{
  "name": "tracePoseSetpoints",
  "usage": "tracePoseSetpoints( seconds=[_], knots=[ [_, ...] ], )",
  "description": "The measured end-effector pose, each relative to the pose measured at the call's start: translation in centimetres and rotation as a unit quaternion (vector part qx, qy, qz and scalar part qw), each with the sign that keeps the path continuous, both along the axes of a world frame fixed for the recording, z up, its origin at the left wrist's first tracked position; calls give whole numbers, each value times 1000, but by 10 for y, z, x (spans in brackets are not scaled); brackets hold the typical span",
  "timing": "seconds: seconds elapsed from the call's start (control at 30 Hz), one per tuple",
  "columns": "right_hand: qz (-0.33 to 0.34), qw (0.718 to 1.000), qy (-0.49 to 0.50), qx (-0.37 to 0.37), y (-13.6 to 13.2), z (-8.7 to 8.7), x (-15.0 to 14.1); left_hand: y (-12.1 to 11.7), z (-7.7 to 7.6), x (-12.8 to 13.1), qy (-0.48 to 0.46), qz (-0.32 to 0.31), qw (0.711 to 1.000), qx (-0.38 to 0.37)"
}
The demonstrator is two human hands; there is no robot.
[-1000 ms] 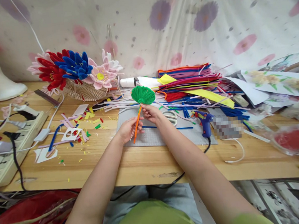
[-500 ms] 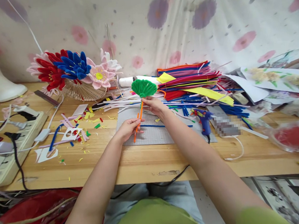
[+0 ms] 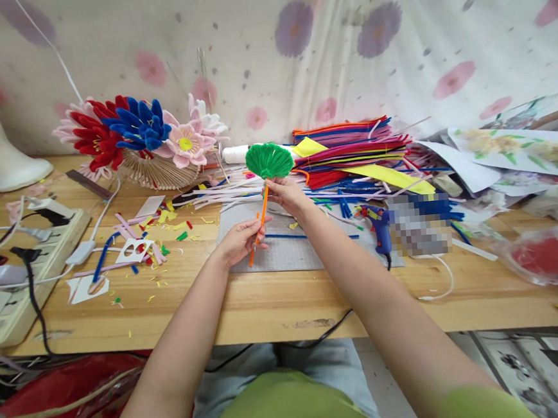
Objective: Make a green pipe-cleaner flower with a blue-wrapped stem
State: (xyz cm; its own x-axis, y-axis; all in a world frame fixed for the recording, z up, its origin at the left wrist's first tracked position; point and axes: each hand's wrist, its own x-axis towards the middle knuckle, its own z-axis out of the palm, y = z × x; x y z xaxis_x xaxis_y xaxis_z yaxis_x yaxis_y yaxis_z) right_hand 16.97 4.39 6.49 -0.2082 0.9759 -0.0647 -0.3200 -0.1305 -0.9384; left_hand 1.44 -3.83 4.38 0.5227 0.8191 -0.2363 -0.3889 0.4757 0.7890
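Note:
My right hand (image 3: pixel 285 195) pinches the base of a green fan-shaped pipe-cleaner piece (image 3: pixel 269 160), holding it upright above a grey cutting mat (image 3: pixel 291 246). An orange pipe cleaner (image 3: pixel 259 224) runs down from that base as a stem. My left hand (image 3: pixel 240 241) is closed on the lower part of the orange stem, just above the mat. A blue pipe cleaner (image 3: pixel 285 236) lies on the mat under my hands.
A stack of coloured pipe cleaners (image 3: pixel 356 154) lies behind. A blue glue gun (image 3: pixel 382 230) rests at the mat's right. Pipe-cleaner flowers (image 3: pixel 132 127) stand back left. A power strip (image 3: pixel 27 261) with cables sits at left, with scraps (image 3: pixel 141 245) near it.
Both hands have lifted the green fan and orange stem slightly up and away from me. My left hand has slid a little along the stem.

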Motion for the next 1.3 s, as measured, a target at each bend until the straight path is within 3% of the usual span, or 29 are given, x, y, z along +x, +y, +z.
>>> tracePoseSetpoints(
  seconds=[0.27, 0.6, 0.83, 1.1, 1.3],
  knots=[
    [12, 1000, 24, 5, -1, -1, -5, 5, -5, -5, 30, 9, 998, -48],
    [71, 990, 113, -35, -4, -7, -14, 3, 1, -7, -60, -46, 997, -24],
    [91, 989, 117, -25, -8, -9, -21, 2, 0, -6, -24, -15, 1000, -10],
    [106, 983, 152, -19, -9, -6, -25, 2, -1, -8, -25, -58, 998, 4],
    [75, 981, 178, -19, -11, -10, -27, 1, 0, -9, 15, -89, 995, 51]
  ],
)
